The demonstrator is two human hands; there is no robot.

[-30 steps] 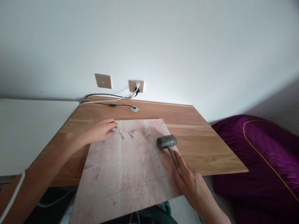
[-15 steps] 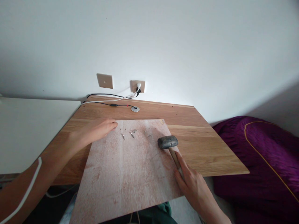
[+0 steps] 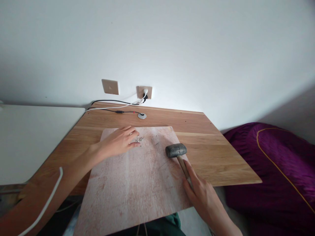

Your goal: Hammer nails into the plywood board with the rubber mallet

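Note:
A pale reddish board (image 3: 133,183) lies on a wooden desk (image 3: 211,154) and sticks out over its near edge. Small metal nails (image 3: 140,139) lie scattered near the board's far end. My left hand (image 3: 120,141) rests palm down on the board, fingers stretched out, fingertips touching the nails. My right hand (image 3: 200,193) is closed around the wooden handle of a mallet (image 3: 176,150). The mallet's dark head rests on the board's right edge.
Black and white cables (image 3: 113,106) run along the desk's far edge to a wall socket (image 3: 144,91). A round grommet (image 3: 141,115) sits in the desk. A white surface (image 3: 29,137) adjoins on the left. A purple cushion (image 3: 278,170) lies to the right.
My left hand has slid to the right across the board, from its far left corner onto the scattered nails. The right hand and mallet have stayed put.

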